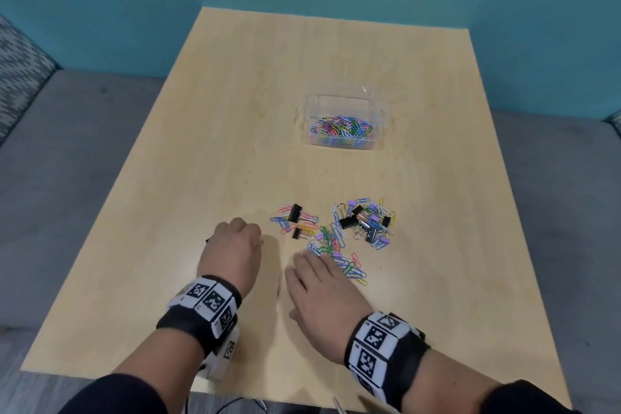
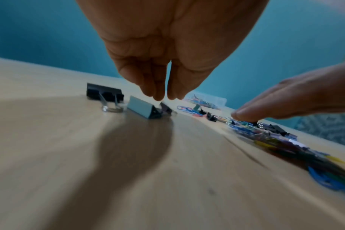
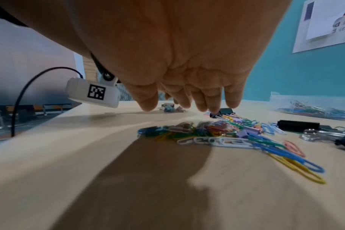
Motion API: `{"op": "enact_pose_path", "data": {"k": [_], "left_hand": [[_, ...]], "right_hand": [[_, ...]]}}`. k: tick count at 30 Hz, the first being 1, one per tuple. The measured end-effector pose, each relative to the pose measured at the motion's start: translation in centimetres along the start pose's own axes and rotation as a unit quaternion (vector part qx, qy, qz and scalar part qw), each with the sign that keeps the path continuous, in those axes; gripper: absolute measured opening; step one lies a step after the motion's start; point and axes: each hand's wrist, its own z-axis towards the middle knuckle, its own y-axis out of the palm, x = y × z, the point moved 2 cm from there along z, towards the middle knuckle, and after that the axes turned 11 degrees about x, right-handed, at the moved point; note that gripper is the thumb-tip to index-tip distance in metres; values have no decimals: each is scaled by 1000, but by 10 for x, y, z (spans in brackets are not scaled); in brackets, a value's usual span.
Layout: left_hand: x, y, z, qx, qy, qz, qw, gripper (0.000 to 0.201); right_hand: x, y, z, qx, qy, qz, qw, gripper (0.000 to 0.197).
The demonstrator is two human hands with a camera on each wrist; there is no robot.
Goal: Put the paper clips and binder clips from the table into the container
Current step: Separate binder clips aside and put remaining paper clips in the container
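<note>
A clear plastic container (image 1: 379, 111) at the table's middle holds many coloured paper clips. Nearer me lie a paper clip pile (image 1: 336, 245) and a cluster of black and lilac binder clips (image 1: 363, 222). My right hand (image 1: 312, 262) lies flat, its straight fingertips (image 3: 214, 109) touching the pile's near edge. My left hand (image 1: 235, 245) hovers to the left, fingers pointing down and bunched, nothing between them. Under the left hand (image 2: 165, 97) sit a black binder clip (image 2: 103, 93), a grey-blue one (image 2: 143, 111) and a small purple one (image 2: 165, 108), hidden in the head view.
The light wooden table (image 1: 218, 131) stands against a teal wall, with grey floor on both sides. Another black binder clip (image 1: 295, 212) lies among loose clips left of the main pile. A white tagged camera unit (image 3: 93, 93) with a black cable hangs from the left wrist.
</note>
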Motion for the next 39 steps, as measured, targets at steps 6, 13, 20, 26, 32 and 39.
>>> {"op": "enact_pose_path", "data": {"k": [6, 13, 20, 26, 32, 39], "left_hand": [[22, 11, 8, -12, 197, 28, 980, 53], [35, 21, -8, -39, 239, 23, 970, 35], [44, 14, 36, -17, 160, 27, 987, 34], [58, 11, 63, -110, 236, 139, 955, 23], [51, 6, 62, -84, 247, 96, 961, 9], [6, 3, 69, 3, 5, 2, 1000, 21]], "right_hand": [[-1, 9, 4, -43, 11, -21, 999, 68], [16, 3, -18, -6, -40, 2, 999, 56], [17, -4, -12, 0, -37, 25, 999, 47], [25, -26, 26, -9, 16, -8, 1000, 37], [40, -30, 57, -39, -16, -24, 999, 33], [45, -29, 70, -77, -62, -34, 995, 50]]}}
